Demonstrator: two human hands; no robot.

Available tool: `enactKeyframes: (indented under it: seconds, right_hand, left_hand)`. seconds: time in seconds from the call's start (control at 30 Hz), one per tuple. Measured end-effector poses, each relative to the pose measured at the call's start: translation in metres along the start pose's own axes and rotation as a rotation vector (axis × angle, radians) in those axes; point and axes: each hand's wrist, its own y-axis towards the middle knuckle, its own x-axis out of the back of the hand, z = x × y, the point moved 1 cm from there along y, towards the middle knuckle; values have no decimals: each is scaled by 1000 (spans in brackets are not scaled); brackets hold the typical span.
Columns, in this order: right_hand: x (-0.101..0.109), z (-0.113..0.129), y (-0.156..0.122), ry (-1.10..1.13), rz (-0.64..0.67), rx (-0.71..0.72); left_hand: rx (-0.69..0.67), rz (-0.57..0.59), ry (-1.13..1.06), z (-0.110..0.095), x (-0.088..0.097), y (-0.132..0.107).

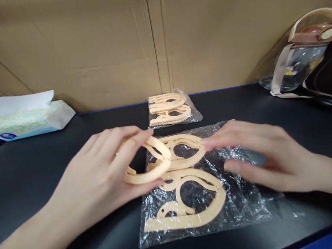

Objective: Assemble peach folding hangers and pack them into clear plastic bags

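My left hand (108, 163) grips a cream-coloured folding hanger (151, 175) between thumb and fingers, raised over the left part of a clear plastic bag (241, 210). On that bag, or inside it, lie more folded hangers of the same kind: one nearest me (210, 215) and another just behind it (186, 162). I cannot tell whether the film covers them. My right hand (272, 158) is above the bag's right side, fingers stretched out and thumb apart. Its fingertips are at the rounded end of the rear hanger, seemingly touching it.
Farther back on the black tabletop (111, 121) lies a second clear bag with stacked folded hangers (169, 109). A tissue pack (30, 120) stands at the far left. At the far right is a clear water bottle (307, 59) with a strap. Cardboard (105, 48) rises behind.
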Motion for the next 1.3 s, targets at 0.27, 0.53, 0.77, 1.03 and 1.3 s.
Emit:
enactKeyframes:
  seconds: [0.27,0.53,0.77,1.03,1.3]
  right_hand:
    - [-14,25,6,205,266,100]
    - [-4,17,6,445,181,-61]
    - [-1,7,8,556,68,-204]
    - [-3,3,6,559,-62,-265]
    - [-1,0,7,432,-95,-212]
  left_hand:
    - [-252,-12,-13,-43,13,-2]
    - [-244,13,-42,-31,10,-6]
    - [-120,17,-106,-21,8,-7]
    - [-73,37,-146,-17,8,-10]
    - [-84,32,-126,-16,9,-11]
